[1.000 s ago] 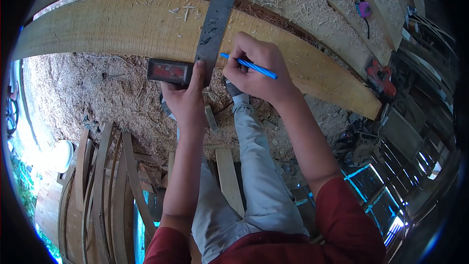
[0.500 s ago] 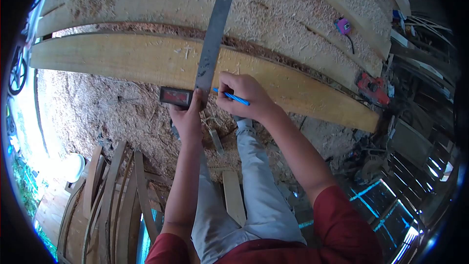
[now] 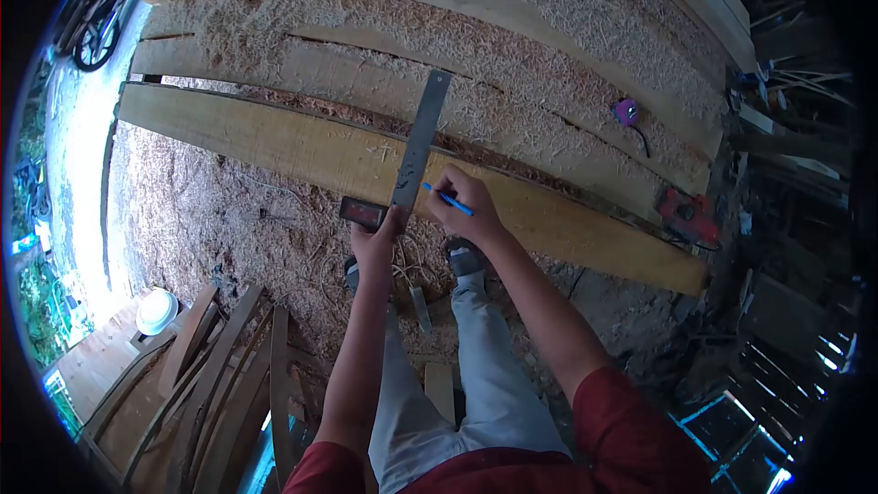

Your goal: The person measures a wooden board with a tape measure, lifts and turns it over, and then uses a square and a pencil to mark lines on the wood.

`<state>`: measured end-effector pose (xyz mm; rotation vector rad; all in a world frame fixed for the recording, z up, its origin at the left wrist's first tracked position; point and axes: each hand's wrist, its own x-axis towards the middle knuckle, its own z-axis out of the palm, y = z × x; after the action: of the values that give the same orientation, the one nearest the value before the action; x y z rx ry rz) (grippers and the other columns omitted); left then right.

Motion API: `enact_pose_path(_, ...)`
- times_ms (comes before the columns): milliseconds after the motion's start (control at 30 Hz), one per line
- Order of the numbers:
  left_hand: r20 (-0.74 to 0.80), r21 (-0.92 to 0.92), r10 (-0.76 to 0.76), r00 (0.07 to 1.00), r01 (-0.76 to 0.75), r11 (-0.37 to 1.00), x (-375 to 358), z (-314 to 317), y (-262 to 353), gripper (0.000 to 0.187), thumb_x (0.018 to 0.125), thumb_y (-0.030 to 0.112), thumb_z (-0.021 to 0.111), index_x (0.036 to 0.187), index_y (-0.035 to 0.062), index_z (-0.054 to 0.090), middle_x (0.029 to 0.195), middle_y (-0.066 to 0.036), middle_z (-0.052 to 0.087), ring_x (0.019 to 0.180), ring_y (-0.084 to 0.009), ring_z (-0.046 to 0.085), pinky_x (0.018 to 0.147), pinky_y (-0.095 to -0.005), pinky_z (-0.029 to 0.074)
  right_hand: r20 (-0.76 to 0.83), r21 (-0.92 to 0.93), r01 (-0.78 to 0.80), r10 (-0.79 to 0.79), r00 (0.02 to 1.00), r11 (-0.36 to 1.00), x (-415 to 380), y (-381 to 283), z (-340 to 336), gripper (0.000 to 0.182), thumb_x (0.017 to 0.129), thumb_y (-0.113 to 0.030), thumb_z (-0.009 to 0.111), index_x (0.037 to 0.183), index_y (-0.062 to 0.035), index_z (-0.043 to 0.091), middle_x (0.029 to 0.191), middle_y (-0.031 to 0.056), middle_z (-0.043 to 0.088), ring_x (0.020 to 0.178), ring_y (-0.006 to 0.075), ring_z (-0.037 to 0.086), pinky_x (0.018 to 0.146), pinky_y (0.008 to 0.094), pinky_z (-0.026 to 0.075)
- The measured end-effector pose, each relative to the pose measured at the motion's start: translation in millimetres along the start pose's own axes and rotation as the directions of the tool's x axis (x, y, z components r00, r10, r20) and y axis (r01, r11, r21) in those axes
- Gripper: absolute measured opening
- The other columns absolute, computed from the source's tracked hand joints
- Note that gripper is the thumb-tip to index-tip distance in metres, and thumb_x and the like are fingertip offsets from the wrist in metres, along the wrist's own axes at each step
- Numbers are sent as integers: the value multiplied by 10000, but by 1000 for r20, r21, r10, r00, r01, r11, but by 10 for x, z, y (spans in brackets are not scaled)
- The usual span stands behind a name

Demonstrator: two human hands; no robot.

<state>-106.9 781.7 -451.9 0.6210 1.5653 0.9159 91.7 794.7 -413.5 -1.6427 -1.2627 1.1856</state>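
Observation:
A try square with a grey metal blade (image 3: 422,135) lies across a long wooden plank (image 3: 315,146). Its dark block-like stock (image 3: 362,212) sits against the plank's near edge. My left hand (image 3: 375,240) grips the square where blade and stock meet, thumb on top. Closed round a blue pencil or pen (image 3: 455,203), my right hand (image 3: 466,206) is over the plank just right of the blade. The tip of the pencil or pen points at the blade's right edge.
More boards under wood shavings (image 3: 512,27) lie beyond the plank. A purple tape measure (image 3: 626,112) rests on them, and a red power tool (image 3: 688,217) is at the right end. Curved offcuts (image 3: 215,375) and a white bucket (image 3: 157,311) stand lower left.
The camera view has shifted, so the plank and both hands appear lower and the hands slightly further right. My grips on the try square and the blue pencil or pen look the same.

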Motion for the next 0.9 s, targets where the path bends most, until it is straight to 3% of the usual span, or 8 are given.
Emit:
enact_pose_path(100,7,-48,20,1000,-20,999,-4,17,-21,273,894,118,830,1053,58,616,924,3,693,761,-65,647,619,-239,508,-153,264,115,-76,985,958,30,107,-51,115,930,-104,692,981,-21,630,834,98,691,709,166,683,612,314,514)
enact_pose_path(200,-9,-2,30,1000,-30,1000,-19,10,-22,251,903,164,823,1044,69,639,878,-2,691,706,-88,653,603,-247,519,-267,173,173,-123,956,969,158,59,-320,143,981,-109,666,1093,-20,657,887,79,681,720,159,666,646,285,516)
enact_pose_path(267,-65,-26,44,997,-46,999,-31,47,-36,245,898,160,827,1029,70,641,854,-2,688,676,-89,640,582,-250,505,-385,23,370,-333,861,929,433,72,-429,145,991,-124,676,1098,-26,688,821,53,654,692,142,642,634,289,504)
enact_pose_path(367,-27,-22,-56,998,55,998,20,3,-69,287,878,101,840,1066,29,635,950,-14,705,791,-82,660,673,-249,532,-349,-125,194,-226,909,973,856,-14,-733,247,1004,-230,675,873,-21,670,708,95,627,628,201,618,589,361,475)
enact_pose_path(467,-76,0,37,996,-37,999,-47,83,48,286,884,97,832,1079,18,638,946,-25,710,793,-95,672,687,-254,553,-381,-266,82,-183,906,961,1544,-231,-819,361,999,-335,669,841,-12,639,695,149,626,641,283,641,602,397,482)
enact_pose_path(600,-13,-188,-106,994,102,977,-70,107,108,276,900,92,816,1085,-3,635,973,-40,713,815,-115,681,716,-259,565,-370,-426,17,-191,909,905,2624,-472,-872,430,968,-454,664,851,-40,666,787,175,702,773,382,705,674,476,521)
enact_pose_path(800,28,-180,-132,991,134,974,35,38,132,284,905,71,799,1116,-6,625,958,-45,710,804,-121,683,709,-264,560,-491,-604,-275,-77,868,748,3640,-536,-965,394,937,-460,697,880,-71,684,844,144,740,860,368,729,724,479,554)
enact_pose_path(900,46,-216,-213,976,218,952,35,60,355,295,901,61,798,1127,0,619,967,-45,711,834,-131,694,738,-276,573,-578,-563,-161,-247,777,811,3684,-574,-823,295,927,-381,719,926,-88,684,852,135,735,823,350,725,703,458,555)
